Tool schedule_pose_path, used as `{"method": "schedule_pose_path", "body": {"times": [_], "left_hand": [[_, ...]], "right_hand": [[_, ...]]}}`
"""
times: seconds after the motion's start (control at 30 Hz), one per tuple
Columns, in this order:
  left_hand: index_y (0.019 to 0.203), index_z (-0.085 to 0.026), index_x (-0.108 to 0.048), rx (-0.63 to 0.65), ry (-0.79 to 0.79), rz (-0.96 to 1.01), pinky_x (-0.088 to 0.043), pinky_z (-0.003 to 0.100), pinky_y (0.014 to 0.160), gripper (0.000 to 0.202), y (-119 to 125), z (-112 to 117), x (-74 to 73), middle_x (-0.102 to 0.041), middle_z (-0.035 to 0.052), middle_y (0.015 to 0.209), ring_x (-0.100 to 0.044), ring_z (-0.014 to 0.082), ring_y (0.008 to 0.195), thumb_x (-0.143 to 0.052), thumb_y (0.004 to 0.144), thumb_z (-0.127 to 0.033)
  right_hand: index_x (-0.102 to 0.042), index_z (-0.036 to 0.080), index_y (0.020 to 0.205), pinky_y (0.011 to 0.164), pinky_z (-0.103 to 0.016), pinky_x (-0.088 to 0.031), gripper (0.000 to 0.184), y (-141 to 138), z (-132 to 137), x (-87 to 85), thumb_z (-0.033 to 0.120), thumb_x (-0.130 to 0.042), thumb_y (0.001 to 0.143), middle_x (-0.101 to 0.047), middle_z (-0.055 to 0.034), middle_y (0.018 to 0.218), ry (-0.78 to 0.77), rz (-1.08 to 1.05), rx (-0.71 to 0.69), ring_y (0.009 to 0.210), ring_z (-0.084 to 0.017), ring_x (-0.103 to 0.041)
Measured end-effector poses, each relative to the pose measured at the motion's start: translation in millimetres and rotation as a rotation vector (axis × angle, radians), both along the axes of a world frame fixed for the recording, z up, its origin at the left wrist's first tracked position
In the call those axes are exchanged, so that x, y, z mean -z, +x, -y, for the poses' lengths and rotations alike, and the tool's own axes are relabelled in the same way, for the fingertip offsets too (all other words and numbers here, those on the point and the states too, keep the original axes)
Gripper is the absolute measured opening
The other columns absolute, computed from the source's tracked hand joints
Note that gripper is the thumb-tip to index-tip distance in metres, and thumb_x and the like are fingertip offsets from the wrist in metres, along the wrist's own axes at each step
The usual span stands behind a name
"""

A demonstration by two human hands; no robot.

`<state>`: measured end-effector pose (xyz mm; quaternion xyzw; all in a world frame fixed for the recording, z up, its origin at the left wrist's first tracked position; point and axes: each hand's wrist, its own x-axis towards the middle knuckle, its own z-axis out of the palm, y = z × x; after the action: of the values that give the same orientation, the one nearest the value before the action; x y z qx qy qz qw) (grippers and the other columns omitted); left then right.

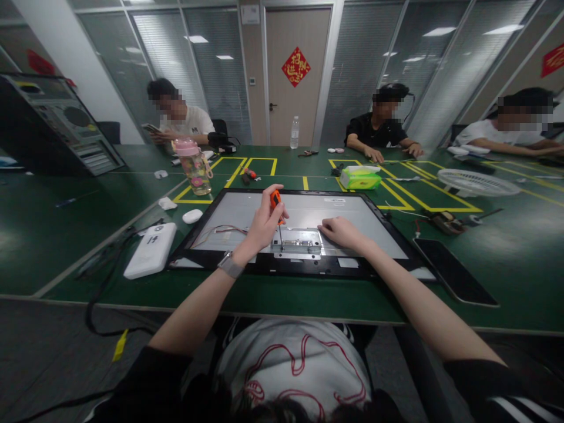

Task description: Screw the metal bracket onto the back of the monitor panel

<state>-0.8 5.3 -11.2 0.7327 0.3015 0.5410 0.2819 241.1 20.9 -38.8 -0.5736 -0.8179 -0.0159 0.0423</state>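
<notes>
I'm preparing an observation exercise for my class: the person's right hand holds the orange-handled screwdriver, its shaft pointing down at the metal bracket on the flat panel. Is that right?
Not quite: the hand is wrong. The head view shows the left hand holding the orange-handled screwdriver, its shaft pointing down at the metal bracket on the flat panel.

Dim, greyish room light. Lamp reflections shine in glass panes (215, 76) left and right of the door (282, 120). Soft pale glare on grey panel (304, 208), below door. Floor (57, 352), lower left of door, murky. Wide-angle stretch: computer case (50, 126), far left of door, leans. Coarse pixel blocks, 3 patches: 1 left of door, 2 right.
</notes>
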Motion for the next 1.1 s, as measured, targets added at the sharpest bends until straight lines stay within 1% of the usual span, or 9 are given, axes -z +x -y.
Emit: {"method": "schedule_pose_path", "body": {"times": [0.43, 0.67, 0.87, 1.1], "left_hand": [[0.131, -0.025, -0.032, 0.002, -0.014, -0.003, -0.050, 0.027, 0.061, 0.038, 0.4, -0.5, 0.6, -0.057, -0.0024, 0.071, -0.057, 0.0097, 0.059, -0.039, 0.094, -0.028], [0.131, -0.025, -0.032, 0.007, -0.014, -0.007, -0.052, 0.026, 0.063, 0.039, 1.0, 2.9, -2.5, -0.055, -0.0016, 0.074, -0.058, 0.0107, 0.065, -0.041, 0.093, -0.027], [0.131, -0.027, -0.032, 0.013, -0.013, 0.004, -0.054, 0.026, 0.062, 0.040, 1.8, 3.2, -2.0, -0.053, -0.0007, 0.078, -0.059, 0.0119, 0.070, -0.043, 0.092, -0.025], [0.131, -0.028, -0.032, -0.007, -0.012, -0.001, -0.054, 0.028, 0.063, 0.042, 2.3, 3.9, -1.1, -0.053, -0.0013, 0.076, -0.059, 0.0124, 0.068, -0.046, 0.091, -0.026]], "right_hand": [[-0.063, 0.016, 0.075, 0.057, -0.027, -0.024, 0.040, -1.4, 0.4, -0.6, 0.036, -0.035, 0.095, -0.068, -0.0116, 0.076, -0.009, 0.017, 0.016, 0.069, -0.018, -0.058], [-0.063, 0.016, 0.075, 0.057, -0.026, -0.025, 0.040, -0.8, -0.2, -0.2, 0.037, -0.035, 0.095, -0.068, -0.0113, 0.075, -0.007, 0.012, 0.016, 0.069, -0.019, -0.059], [-0.063, 0.016, 0.074, 0.057, -0.027, -0.025, 0.040, -1.7, 1.4, -0.3, 0.036, -0.035, 0.095, -0.067, -0.0115, 0.073, 0.004, 0.015, 0.013, 0.068, -0.019, -0.058], [-0.064, 0.016, 0.079, 0.057, -0.027, -0.026, 0.040, -4.6, 3.6, -1.2, 0.036, -0.034, 0.095, -0.068, -0.0123, 0.076, 0.009, 0.029, 0.045, 0.069, -0.020, -0.060]]}}
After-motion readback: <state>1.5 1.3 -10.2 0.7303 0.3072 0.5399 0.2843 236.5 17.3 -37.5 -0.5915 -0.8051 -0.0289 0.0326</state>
